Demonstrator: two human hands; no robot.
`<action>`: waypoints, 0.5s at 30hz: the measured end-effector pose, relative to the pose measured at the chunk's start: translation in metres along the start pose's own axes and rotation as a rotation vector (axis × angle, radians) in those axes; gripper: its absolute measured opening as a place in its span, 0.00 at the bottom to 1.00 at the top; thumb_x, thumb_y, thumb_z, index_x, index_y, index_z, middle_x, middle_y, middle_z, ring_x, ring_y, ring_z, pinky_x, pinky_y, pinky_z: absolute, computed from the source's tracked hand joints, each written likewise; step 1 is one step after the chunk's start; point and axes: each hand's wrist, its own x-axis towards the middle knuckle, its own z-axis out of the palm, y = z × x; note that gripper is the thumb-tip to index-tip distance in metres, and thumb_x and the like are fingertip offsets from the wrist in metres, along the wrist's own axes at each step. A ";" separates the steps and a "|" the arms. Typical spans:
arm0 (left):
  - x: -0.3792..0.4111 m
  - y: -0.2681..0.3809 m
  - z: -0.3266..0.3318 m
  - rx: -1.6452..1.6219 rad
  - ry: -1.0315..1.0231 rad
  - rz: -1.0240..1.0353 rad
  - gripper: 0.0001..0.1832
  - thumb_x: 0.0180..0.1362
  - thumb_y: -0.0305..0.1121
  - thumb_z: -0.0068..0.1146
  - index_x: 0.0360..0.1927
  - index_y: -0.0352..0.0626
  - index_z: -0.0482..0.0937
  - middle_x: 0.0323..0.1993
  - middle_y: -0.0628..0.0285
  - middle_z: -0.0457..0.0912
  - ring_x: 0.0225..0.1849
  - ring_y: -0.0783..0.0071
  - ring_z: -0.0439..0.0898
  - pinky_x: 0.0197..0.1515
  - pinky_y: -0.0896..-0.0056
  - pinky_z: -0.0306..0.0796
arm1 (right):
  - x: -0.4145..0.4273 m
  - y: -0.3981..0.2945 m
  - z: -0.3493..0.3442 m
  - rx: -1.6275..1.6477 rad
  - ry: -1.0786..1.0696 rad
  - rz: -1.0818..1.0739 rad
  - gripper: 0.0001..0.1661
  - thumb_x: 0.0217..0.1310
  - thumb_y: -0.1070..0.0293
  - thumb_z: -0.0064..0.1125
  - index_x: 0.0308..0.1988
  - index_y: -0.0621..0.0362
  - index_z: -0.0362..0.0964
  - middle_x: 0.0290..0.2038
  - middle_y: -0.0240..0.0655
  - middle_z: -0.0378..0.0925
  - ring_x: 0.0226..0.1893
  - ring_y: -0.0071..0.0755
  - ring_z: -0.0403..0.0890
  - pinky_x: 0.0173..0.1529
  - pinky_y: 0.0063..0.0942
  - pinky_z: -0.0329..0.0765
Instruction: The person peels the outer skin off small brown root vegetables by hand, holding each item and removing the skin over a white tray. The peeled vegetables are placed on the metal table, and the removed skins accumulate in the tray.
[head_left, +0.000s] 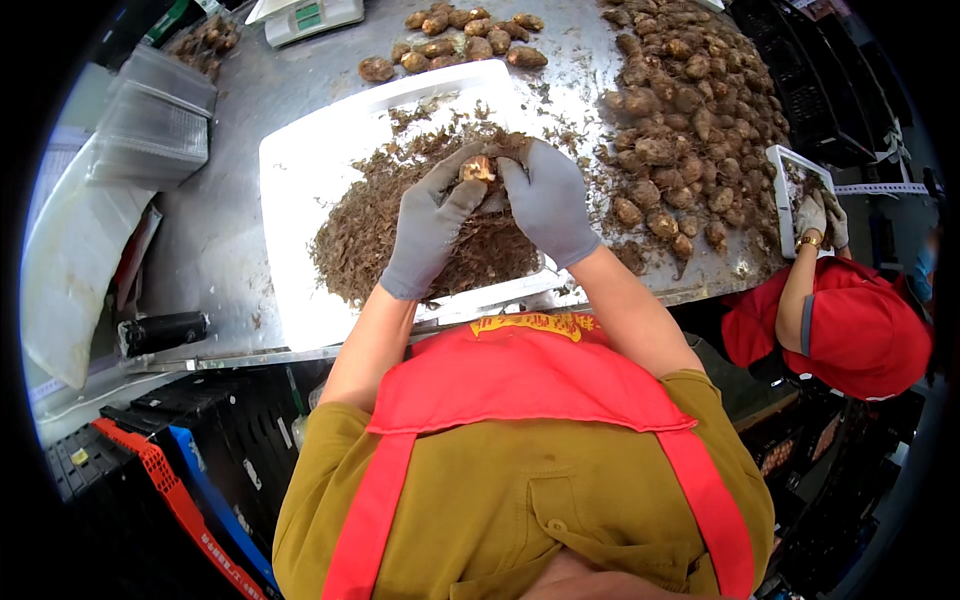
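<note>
A small taro corm (477, 169) with a pale, cut-looking end is held between the thumb and fingers of my left hand (435, 217). Close against its other side is my right hand (551, 199), thumb beside the corm and fingertips partly hidden by brown fibre. Whether those fingers grip anything is unclear. Both hands wear grey gloves. Beneath them a white foam tray (300, 172) carries a heap of shredded brown husk (375, 244).
Loose taro corms (478, 49) lie beyond the tray; a large pile (690, 127) covers the table's right side. A scale (307, 19) stands at the back, clear plastic containers (154, 127) at left. At right a co-worker's gloved hands (814, 217) are over another white tray (784, 202).
</note>
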 end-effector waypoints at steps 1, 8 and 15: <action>0.002 -0.002 -0.003 0.017 -0.036 0.004 0.25 0.67 0.36 0.56 0.64 0.36 0.71 0.52 0.58 0.80 0.52 0.77 0.77 0.53 0.75 0.72 | 0.001 0.000 -0.001 -0.025 -0.035 0.013 0.10 0.58 0.66 0.61 0.30 0.61 0.72 0.24 0.48 0.74 0.28 0.56 0.78 0.32 0.44 0.73; 0.005 -0.009 -0.011 -0.517 -0.189 -0.157 0.26 0.70 0.36 0.50 0.67 0.35 0.65 0.57 0.55 0.76 0.45 0.71 0.82 0.42 0.71 0.81 | 0.013 -0.002 -0.015 -0.009 -0.185 0.063 0.14 0.62 0.61 0.58 0.32 0.62 0.74 0.26 0.50 0.76 0.30 0.57 0.79 0.35 0.46 0.74; 0.004 -0.017 -0.011 -0.627 -0.091 -0.185 0.23 0.70 0.34 0.49 0.65 0.34 0.65 0.56 0.53 0.74 0.41 0.68 0.84 0.39 0.71 0.82 | 0.009 0.002 -0.027 0.094 -0.256 0.141 0.17 0.63 0.59 0.58 0.30 0.64 0.73 0.27 0.52 0.75 0.31 0.58 0.78 0.35 0.46 0.73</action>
